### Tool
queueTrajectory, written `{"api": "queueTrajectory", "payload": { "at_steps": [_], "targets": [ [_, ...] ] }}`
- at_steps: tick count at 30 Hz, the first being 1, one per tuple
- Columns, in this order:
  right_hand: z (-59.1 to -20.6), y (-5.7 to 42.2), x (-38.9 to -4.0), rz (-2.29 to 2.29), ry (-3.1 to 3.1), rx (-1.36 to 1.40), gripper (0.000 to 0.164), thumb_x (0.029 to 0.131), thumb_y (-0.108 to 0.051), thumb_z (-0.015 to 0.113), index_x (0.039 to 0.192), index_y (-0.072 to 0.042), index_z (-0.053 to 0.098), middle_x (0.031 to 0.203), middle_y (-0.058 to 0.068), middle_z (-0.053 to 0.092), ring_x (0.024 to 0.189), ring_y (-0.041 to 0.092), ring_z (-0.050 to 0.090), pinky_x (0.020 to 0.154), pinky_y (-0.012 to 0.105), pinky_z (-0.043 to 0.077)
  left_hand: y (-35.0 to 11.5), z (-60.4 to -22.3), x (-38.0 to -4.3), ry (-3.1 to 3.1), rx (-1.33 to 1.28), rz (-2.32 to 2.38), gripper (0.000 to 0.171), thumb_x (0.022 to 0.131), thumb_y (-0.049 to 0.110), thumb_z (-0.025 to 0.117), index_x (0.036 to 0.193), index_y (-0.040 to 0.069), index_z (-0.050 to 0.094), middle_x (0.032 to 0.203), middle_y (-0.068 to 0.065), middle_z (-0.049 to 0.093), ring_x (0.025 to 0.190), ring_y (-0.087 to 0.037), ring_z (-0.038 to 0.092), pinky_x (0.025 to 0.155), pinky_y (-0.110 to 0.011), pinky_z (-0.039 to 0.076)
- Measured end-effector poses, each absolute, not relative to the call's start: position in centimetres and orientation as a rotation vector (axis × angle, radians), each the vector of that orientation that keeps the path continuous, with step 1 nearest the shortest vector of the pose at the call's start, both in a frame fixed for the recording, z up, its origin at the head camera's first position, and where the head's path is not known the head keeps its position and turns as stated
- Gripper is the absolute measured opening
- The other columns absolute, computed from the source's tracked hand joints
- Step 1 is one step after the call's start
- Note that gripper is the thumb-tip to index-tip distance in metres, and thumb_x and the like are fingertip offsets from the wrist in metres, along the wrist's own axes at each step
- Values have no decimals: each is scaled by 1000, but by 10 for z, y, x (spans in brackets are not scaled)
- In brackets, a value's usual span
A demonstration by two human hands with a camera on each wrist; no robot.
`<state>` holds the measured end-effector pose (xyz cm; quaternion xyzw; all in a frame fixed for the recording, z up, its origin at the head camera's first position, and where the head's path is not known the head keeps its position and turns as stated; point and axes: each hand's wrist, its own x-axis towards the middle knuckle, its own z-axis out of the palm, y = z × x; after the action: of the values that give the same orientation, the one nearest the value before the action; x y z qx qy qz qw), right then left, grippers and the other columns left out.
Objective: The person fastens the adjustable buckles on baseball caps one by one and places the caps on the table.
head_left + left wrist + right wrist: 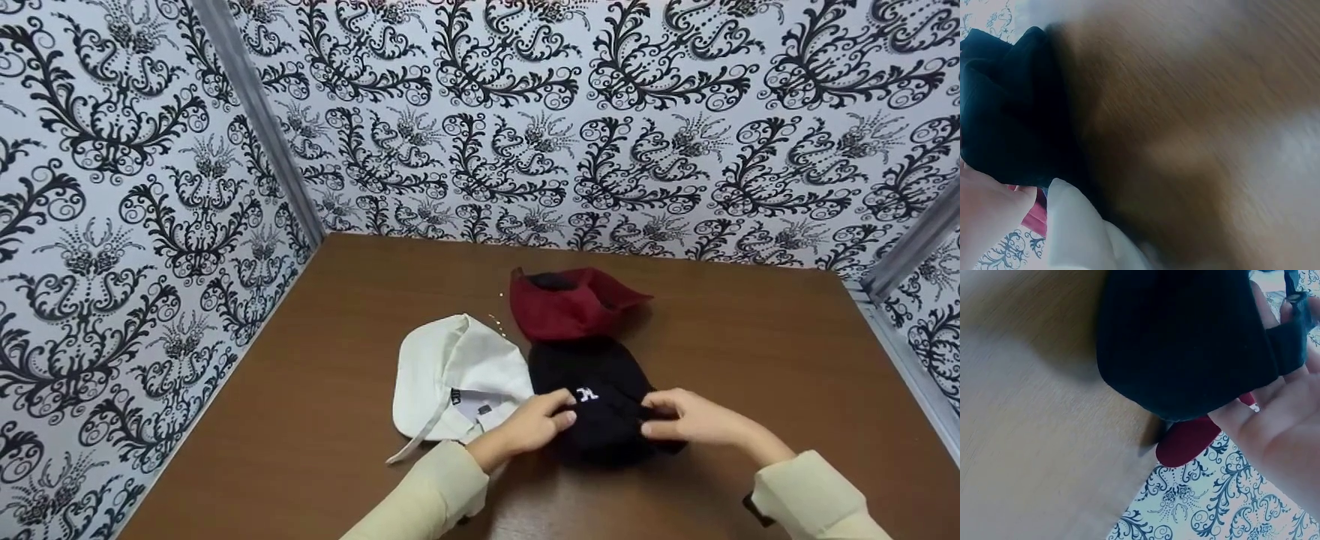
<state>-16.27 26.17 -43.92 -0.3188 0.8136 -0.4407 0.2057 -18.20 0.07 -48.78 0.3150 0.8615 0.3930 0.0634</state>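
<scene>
A black cap (600,401) with a small white emblem is between my two hands, over the near part of the table. My left hand (534,424) pinches its left side with thumb and fingers. My right hand (701,420) grips the opposite side, and in the right wrist view its fingers lie behind the cap's strap (1289,349). Against the black cap's left side lies a white cap (465,375), its inside and loose strap showing. Just behind sits a maroon cap (570,304), tipped so that part of its dark inside shows.
The caps are on a brown wooden table (360,292). Patterned black-and-white walls (540,135) stand behind it and at both sides, with grey posts (255,112) at the corners. Small shiny specks lie between the white and maroon caps.
</scene>
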Motion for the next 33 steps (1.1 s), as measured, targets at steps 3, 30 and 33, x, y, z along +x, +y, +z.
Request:
{"api": "queueTrajectory", "payload": {
  "at_steps": [3,30,33],
  "targets": [
    [-441,266,-163,-1154,2238,-911,22,81,-15,61,99,-4,57,86,-2,58,75,-1,49,67,17,40,3,-489,-184,2534,864,1339,11,86,16,50,92,9,56,87,-2,60,79,-7,51,75,-19,41],
    [-454,283,-171,-1385,2207,-584,18,65,7,46,81,15,49,65,-9,45,55,1,38,49,20,32,-6,-467,-180,2093,486,1927,15,82,0,50,91,-12,51,79,0,50,74,-6,46,71,-18,37],
    [-455,286,-172,-1401,2195,-541,23,67,6,46,87,15,51,74,-6,49,62,2,43,54,21,37,-8,-467,-181,2103,519,1895,15,82,1,50,91,-11,51,80,-2,51,75,-6,46,71,-18,37]
  ]
}}
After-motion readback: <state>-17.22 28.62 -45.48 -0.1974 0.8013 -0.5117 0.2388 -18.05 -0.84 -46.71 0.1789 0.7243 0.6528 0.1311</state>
